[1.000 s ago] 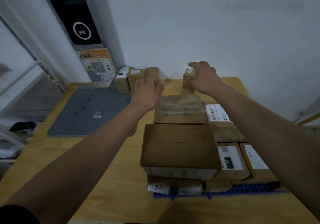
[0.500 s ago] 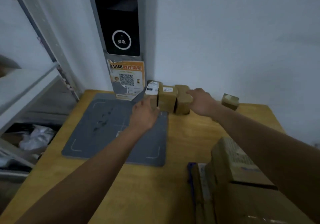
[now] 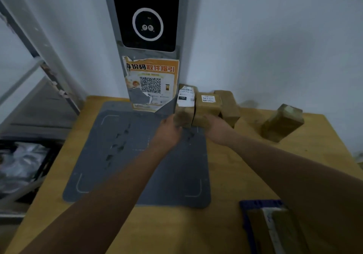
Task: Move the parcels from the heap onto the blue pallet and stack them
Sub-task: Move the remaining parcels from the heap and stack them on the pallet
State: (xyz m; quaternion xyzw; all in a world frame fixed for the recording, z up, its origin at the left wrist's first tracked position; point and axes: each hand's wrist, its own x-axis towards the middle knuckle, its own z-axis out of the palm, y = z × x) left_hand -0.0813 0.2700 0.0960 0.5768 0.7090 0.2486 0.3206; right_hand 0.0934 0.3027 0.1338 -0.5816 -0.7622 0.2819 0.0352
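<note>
Brown cardboard is what the task's things are made of, and in the head view, the only one given, four parcels are seen not yet moved. Three stand side by side at the far edge of the wooden surface (image 3: 225, 175), against the wall: a white-labelled parcel (image 3: 185, 104) on the left, a middle parcel (image 3: 208, 106) touching it, and a third parcel (image 3: 228, 106) just right of that. A lone parcel (image 3: 280, 123) is tilted well apart to the right.

The left hand (image 3: 169, 133) is laid against the near left corner of the white-labelled parcel, and the right hand (image 3: 216, 128) against the near end of the middle parcel, so the pair is flanked between them. The fingers are blurred and partly hidden, so it cannot be told whether either hand has closed on anything. No parcel is seen lifted.

At the near right corner the blue pallet (image 3: 245, 210) is cut off by the frame edge, with stacked parcels (image 3: 275, 230) already on it. How many are stacked cannot be counted here.

The task is therefore judged to be well advanced: a stack is built, and four parcels are left to carry over, the two under the hands likely first.

A grey mat (image 3: 137, 155) lies on the surface left of the pallet, below a torn poster (image 3: 151, 84) and a black panel (image 3: 145, 13).
</note>
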